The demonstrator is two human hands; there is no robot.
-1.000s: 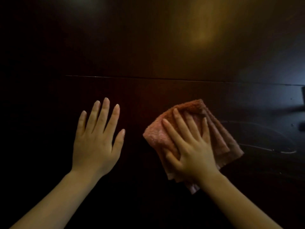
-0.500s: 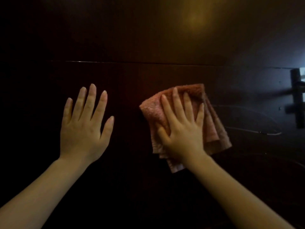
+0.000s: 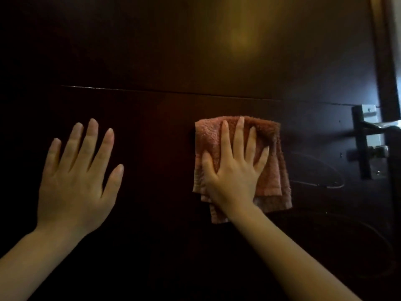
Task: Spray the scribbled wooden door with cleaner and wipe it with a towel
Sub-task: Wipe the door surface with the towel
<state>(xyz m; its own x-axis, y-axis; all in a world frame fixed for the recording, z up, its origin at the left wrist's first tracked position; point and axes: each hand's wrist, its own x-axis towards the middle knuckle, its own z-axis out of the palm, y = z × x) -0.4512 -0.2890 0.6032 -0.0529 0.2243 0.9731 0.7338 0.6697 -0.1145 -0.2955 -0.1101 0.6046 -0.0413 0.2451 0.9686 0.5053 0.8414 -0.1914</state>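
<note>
Wooden door (image 3: 152, 51) fills almost everything in front of you, dark brown and dimly lit, with a yellowish patch of glare (image 3: 240, 40) high on the upper panel and a thin horizontal groove (image 3: 152, 91) running across it above your hands. The towel (image 3: 271, 131), pinkish-orange terry folded into a thick pad with its layers fanning out at the lower edge, lies flat against the door just below that groove, right of the door's middle. Your right hand (image 3: 233, 170) rests on top of it, palm down, fingers straight and spread, thumb out to the left, pressing the cloth to the wood rather than clutching it. Just beside the towel, toward the door's right edge, pale scribble lines (image 3: 319, 184) curve over the surface, one long loop closing in a bright streak, with a fainter arc below it toward the lower right corner (the dim light makes those lower marks hard to follow). Further right, near the door's right edge, a dark vertical handle plate (image 3: 361, 161) carries a metal lever handle (image 3: 377, 126) that catches the light. Your left hand (image 3: 76, 183) is well apart from the towel, toward the door's left side, laid flat with the palm facing the wood, fingers extended and fanned, holding nothing. Both bare forearms reach up from the bottom of the view.
</note>
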